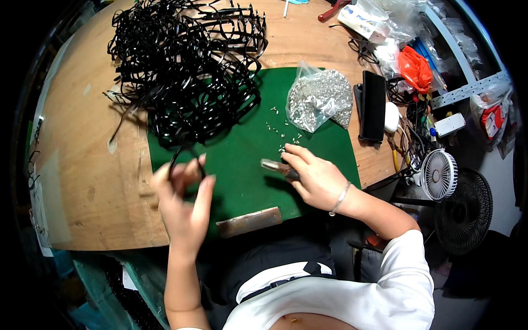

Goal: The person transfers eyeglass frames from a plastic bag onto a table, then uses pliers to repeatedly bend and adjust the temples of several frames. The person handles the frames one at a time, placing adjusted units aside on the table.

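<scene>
My left hand (184, 209), blurred, grips a thin black plastic frame (173, 165) just below a large tangled pile of similar glossy black frames (187, 82). My right hand (313, 176) is wrapped round a metal-tipped hand tool (270, 165), probably pliers, with its index finger stretched toward small silver pieces (283, 147) scattered on the green mat (231, 176). A clear plastic bag full of small silver bits (313, 96) lies above my right hand. A ridged metal strip (247, 221) rests at the mat's near edge.
A wooden table (93, 192) carries the mat. At the right are a black case (373, 104), a white case (391, 117), tangled cables, a red bag (415, 69) and plastic packets. A white fan (438, 175) and a black fan (462, 212) stand beyond the right edge.
</scene>
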Motion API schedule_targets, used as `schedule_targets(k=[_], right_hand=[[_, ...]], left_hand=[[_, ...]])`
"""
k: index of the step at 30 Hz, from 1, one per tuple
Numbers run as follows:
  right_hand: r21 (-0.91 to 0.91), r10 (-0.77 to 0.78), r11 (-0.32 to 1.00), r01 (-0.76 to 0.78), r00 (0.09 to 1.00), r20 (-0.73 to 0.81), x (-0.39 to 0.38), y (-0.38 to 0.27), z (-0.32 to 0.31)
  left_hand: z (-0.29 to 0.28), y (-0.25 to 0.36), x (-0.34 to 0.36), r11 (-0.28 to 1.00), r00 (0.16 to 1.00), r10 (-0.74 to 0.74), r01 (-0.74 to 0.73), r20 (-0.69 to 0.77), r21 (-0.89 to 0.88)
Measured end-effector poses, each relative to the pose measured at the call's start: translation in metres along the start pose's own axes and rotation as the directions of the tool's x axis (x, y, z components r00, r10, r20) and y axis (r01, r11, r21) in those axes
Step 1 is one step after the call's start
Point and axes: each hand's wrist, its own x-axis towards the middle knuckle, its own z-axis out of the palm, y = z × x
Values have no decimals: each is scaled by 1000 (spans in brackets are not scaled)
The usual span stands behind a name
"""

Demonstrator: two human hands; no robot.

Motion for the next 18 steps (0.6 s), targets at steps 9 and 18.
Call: schedule_targets(k=[9, 18], right_hand=[[-137, 9, 991, -7, 1000, 12, -5, -1, 5], [242, 187, 951, -191, 982, 42, 19, 23, -15]], left_hand=[[5, 51, -103, 935, 965, -264, 254, -9, -247], [9, 53, -81, 876, 942, -151, 268, 300, -401]])
